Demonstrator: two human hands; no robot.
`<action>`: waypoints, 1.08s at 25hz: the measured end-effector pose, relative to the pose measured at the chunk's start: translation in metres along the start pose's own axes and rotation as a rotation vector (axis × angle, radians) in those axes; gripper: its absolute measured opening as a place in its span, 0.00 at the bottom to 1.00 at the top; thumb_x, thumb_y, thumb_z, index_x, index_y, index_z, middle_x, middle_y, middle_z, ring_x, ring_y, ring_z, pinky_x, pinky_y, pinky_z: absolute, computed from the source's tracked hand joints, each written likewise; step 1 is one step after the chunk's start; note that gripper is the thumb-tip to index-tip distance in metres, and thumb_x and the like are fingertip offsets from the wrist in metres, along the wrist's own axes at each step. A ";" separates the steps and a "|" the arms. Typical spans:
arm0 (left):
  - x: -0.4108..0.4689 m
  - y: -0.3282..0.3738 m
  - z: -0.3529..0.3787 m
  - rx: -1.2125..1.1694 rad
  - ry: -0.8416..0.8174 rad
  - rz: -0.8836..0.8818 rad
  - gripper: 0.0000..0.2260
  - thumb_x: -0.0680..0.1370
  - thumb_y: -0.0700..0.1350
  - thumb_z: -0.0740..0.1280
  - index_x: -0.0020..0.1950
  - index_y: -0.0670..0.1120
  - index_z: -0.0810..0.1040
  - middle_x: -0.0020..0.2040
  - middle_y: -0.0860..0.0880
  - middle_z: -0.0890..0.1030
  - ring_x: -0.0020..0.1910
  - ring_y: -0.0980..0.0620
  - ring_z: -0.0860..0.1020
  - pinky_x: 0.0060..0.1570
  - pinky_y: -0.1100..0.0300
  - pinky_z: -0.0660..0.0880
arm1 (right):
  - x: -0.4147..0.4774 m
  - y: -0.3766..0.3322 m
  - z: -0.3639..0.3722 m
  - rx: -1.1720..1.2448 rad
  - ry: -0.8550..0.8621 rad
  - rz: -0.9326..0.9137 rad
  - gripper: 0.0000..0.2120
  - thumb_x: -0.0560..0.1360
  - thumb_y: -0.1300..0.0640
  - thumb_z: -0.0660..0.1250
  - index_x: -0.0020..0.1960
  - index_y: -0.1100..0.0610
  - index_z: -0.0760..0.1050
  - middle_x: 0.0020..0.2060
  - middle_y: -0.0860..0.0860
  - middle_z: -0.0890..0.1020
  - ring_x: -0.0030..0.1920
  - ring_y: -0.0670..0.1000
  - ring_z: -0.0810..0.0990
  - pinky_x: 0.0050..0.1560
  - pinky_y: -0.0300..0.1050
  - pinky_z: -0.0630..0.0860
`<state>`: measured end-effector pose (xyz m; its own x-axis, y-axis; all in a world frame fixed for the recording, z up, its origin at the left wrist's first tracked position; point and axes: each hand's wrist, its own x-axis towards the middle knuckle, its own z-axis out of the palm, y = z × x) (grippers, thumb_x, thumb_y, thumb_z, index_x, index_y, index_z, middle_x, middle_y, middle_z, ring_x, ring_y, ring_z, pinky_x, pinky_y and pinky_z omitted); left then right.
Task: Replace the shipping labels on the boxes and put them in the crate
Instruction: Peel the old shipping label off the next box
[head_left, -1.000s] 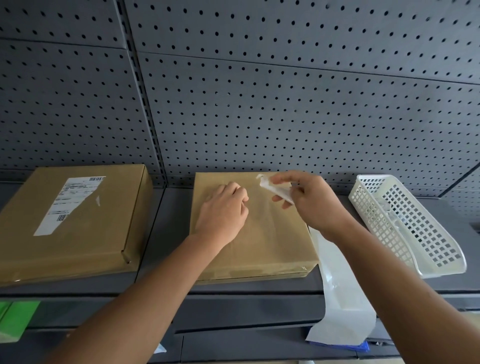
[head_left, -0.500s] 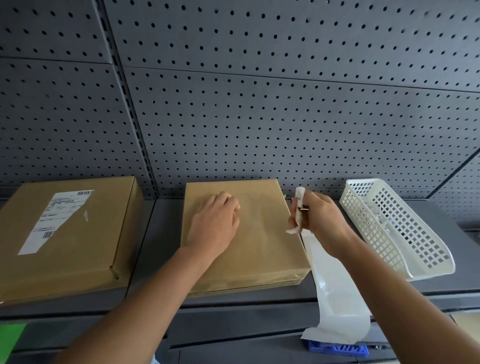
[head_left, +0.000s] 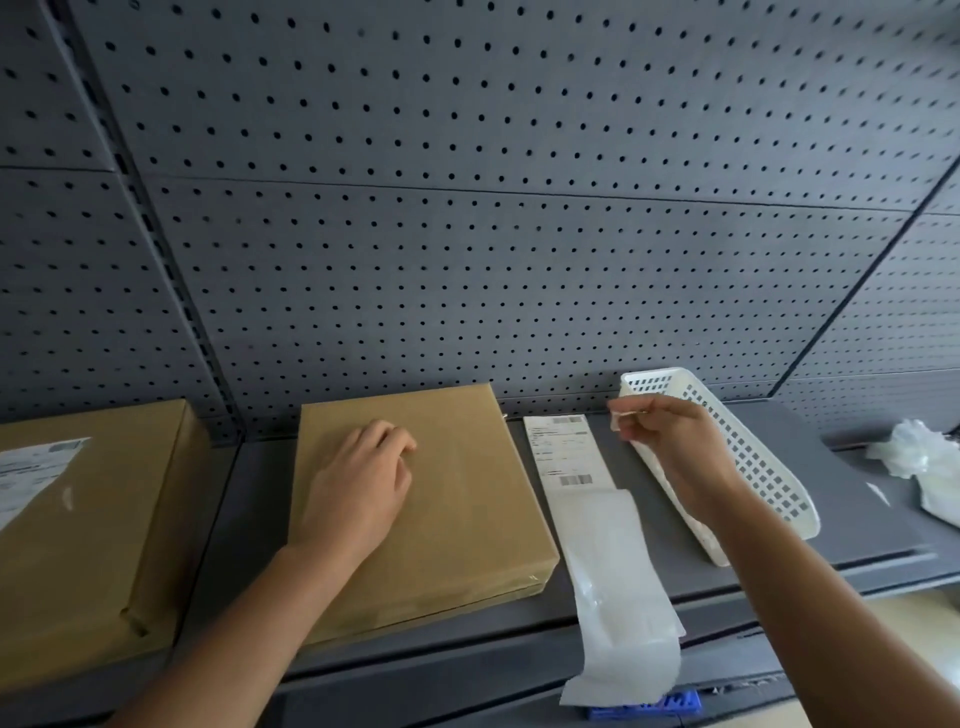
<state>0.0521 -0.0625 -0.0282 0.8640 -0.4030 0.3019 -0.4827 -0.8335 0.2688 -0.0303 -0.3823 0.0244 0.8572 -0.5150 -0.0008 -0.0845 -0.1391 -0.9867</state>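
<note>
A flat brown box (head_left: 467, 493) with a bare top lies on the grey shelf (head_left: 852, 509). My left hand (head_left: 358, 483) rests on it, fingers curled, holding nothing. My right hand (head_left: 670, 436) hovers right of the box, over the white plastic crate (head_left: 758, 467), pinching a small crumpled scrap of peeled label (head_left: 618, 415). A strip of new shipping labels (head_left: 566, 452) lies between box and crate, its backing paper (head_left: 623, 597) hanging over the shelf edge. A second brown box (head_left: 78, 545) with a white label (head_left: 31, 473) lies at the left.
A grey pegboard wall (head_left: 467, 234) stands behind the shelf. Crumpled white plastic (head_left: 914, 457) lies at the far right of the shelf. A blue object (head_left: 644, 704) shows below the shelf edge under the hanging backing paper.
My right hand has carried the peeled scrap rightward off the box to above the crate. The label strip beside the box has come into view. My left hand has stayed on the box.
</note>
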 end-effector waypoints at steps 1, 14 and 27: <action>0.001 0.000 0.001 0.005 0.002 0.000 0.09 0.81 0.46 0.61 0.59 0.53 0.76 0.58 0.58 0.74 0.54 0.58 0.74 0.35 0.69 0.65 | 0.004 -0.001 -0.013 -0.024 0.043 -0.001 0.14 0.78 0.69 0.59 0.48 0.61 0.83 0.42 0.57 0.83 0.43 0.53 0.80 0.50 0.46 0.76; 0.001 0.002 0.003 -0.025 0.044 0.063 0.11 0.77 0.40 0.68 0.55 0.54 0.79 0.54 0.60 0.77 0.49 0.55 0.75 0.35 0.62 0.71 | 0.070 0.051 -0.095 -0.771 0.336 0.066 0.05 0.71 0.64 0.67 0.45 0.58 0.79 0.45 0.56 0.83 0.42 0.55 0.78 0.35 0.43 0.71; -0.001 0.005 0.000 -0.046 0.067 0.048 0.11 0.78 0.40 0.67 0.54 0.55 0.81 0.55 0.60 0.79 0.53 0.56 0.77 0.37 0.63 0.69 | 0.096 0.073 -0.078 -1.131 0.042 0.104 0.10 0.76 0.64 0.63 0.47 0.62 0.84 0.47 0.56 0.85 0.46 0.56 0.82 0.46 0.46 0.76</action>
<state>0.0489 -0.0667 -0.0269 0.8289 -0.4149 0.3753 -0.5308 -0.7951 0.2933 0.0061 -0.5082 -0.0347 0.8030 -0.5941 -0.0477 -0.5831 -0.7664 -0.2694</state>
